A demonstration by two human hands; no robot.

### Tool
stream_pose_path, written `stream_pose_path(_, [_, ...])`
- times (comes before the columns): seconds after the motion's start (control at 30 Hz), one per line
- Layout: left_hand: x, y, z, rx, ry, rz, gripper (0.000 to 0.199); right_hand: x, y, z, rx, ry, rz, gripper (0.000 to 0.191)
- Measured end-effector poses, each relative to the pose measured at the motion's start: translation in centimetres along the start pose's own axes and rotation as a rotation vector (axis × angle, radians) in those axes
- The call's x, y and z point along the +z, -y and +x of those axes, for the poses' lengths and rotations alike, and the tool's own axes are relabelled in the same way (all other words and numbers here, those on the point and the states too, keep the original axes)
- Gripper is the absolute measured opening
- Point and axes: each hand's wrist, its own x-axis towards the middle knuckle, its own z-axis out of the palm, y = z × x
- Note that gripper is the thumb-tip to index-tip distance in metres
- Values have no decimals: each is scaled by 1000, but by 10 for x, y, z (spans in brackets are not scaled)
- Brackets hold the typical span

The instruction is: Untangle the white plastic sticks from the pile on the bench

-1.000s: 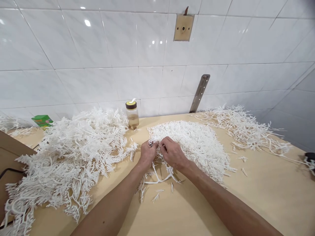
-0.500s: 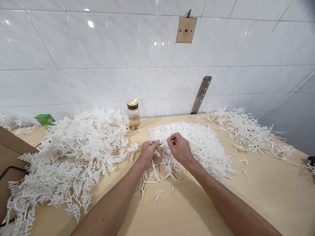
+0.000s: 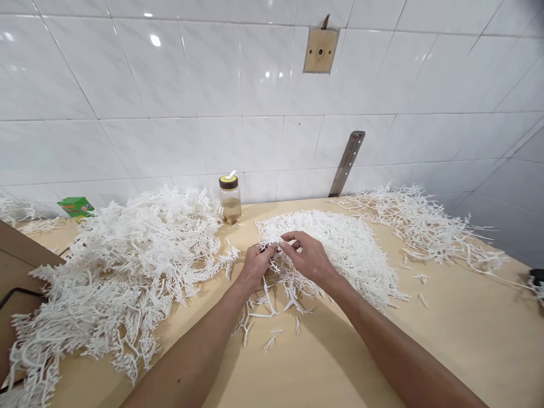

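Note:
My left hand [image 3: 256, 265] is closed on a white branching plastic sprig [image 3: 267, 297], whose forked stems hang below the fingers toward the table. Close by on the right, my right hand [image 3: 306, 256] has its thumb and forefinger near the left fingertips, at the sprig's upper end. Its other fingers are curled, and whatever is between the fingertips is too small to make out. Under and behind both hands spreads a dense heap of small white pieces [image 3: 348, 243]. A few loose white bits [image 3: 270, 343] lie on the table in front.
A tall pile of white branching sprigs [image 3: 140, 266] covers the left side. Thinner bare stems [image 3: 429, 226] lie at the back right. A lidded jar [image 3: 230, 201], a green box [image 3: 76, 208] and a metal bracket [image 3: 347, 164] stand along the tiled wall.
My right hand has moved left to meet the left fingertips, its fingers slightly more extended. My left hand keeps its place with the sprig.

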Motion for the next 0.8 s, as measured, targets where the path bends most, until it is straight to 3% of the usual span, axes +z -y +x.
stream_pose_path(0.23, [-5,7,5,99,-5,105,36,4,-3,-1,-1,16,-52,15])
stream_pose_path(0.43, [-11,13,15,196,-128,275,32,13,0,-9,-262,20,-71,18])
stream_pose_path(0.57, [-15,14,18,239,-180,334,31,13,13,-12,-341,64,22,20])
stream_pose_path(0.67, [-16,13,16,263,-103,297,30,12,22,-13,-284,10,80,17])
stream_pose_path(0.8, [-13,7,11,207,-11,256,34,10,14,-8,-9,-147,72,19])
